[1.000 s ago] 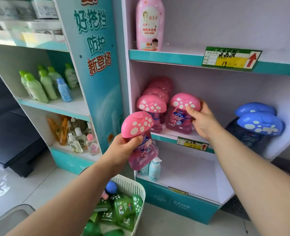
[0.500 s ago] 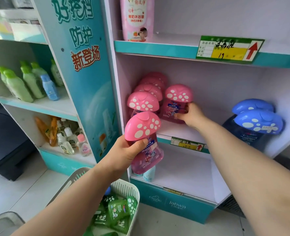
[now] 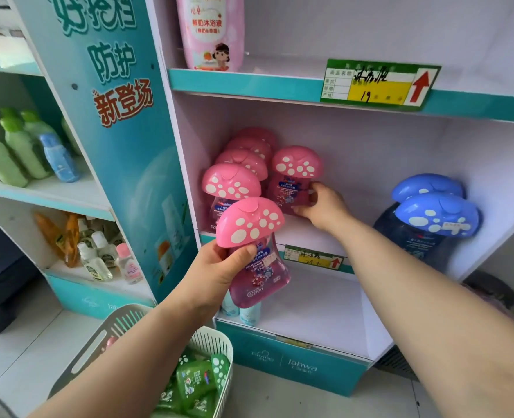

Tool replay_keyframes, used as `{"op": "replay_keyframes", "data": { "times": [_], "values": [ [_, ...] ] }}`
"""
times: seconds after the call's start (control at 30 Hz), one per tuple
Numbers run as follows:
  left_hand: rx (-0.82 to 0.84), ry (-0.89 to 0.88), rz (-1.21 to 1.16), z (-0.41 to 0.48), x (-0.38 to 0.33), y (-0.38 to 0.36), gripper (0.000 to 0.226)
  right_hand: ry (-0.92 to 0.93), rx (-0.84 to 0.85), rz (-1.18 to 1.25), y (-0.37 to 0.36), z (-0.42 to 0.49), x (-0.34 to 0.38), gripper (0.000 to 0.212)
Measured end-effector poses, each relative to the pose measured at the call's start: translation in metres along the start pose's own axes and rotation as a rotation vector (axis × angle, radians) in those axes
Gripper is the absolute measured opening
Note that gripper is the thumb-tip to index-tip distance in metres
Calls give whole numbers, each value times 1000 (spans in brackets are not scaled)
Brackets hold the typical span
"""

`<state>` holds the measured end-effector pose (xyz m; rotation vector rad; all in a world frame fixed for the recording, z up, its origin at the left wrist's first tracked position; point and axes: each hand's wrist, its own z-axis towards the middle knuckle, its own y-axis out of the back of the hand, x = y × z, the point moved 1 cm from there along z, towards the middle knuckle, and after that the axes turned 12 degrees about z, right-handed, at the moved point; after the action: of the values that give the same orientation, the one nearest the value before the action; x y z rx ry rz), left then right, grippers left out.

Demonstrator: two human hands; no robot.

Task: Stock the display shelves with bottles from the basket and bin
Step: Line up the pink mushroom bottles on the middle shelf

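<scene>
Left hand (image 3: 216,273) fingers clamped round pink mushroom-cap bottle (image 3: 258,257), held in air before middle shelf (image 3: 305,233). Right hand (image 3: 322,206) fingers curled on 2nd pink bottle (image 3: 295,179), standing on shelf beside pink row (image 3: 231,182). Basket (image 3: 212,336) below holds green bottles (image 3: 195,378).

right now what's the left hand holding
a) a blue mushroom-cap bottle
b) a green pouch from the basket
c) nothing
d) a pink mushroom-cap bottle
d: the left hand grips a pink mushroom-cap bottle by its neck in front of the shelves, while the right hand holds a second pink mushroom-cap bottle further back.
</scene>
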<state>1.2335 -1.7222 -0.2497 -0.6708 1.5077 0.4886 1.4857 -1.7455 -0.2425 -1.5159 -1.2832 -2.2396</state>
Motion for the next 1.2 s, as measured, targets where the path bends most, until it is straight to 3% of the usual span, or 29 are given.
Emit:
{"op": "replay_keyframes", "data": {
  "times": [0.1, 0.4, 0.57, 0.67, 0.77, 0.83, 0.9, 0.97, 1.1, 1.2],
  "values": [
    [6, 9, 3, 1, 2, 3, 36, 10, -51, 23, -3, 20, -4, 41],
    [91, 17, 29, 7, 9, 8, 41, 10, -121, -28, -5, 73, -18, 40],
    [82, 7, 0, 10, 8, 4, 48, -30, -146, -27, 3, 49, -1, 45],
    [72, 2, -52, 11, 3, -2, 40, 85, -156, 62, 19, 0, 29, 37],
    [72, -7, -134, 12, -4, -12, 40, 153, 116, 442, 32, -67, 51, 23],
    [69, -33, -177, 12, -10, -19, 37, 139, 372, 593, 40, -104, 54, 37],
    [68, -64, -190, 11, -17, -26, 34, 122, 467, 535, 45, -120, 51, 56],
    [78, -82, -164, 12, -24, -33, 35, 115, 437, 418, 47, -122, 51, 60],
    [16, -106, -49, 12, -42, -45, 35, 153, 370, 364, 56, -112, 59, 34],
    [-108, -168, 232, 9, -51, -44, 51, 140, 209, 396, 62, -92, 55, 27]
  ]
}}
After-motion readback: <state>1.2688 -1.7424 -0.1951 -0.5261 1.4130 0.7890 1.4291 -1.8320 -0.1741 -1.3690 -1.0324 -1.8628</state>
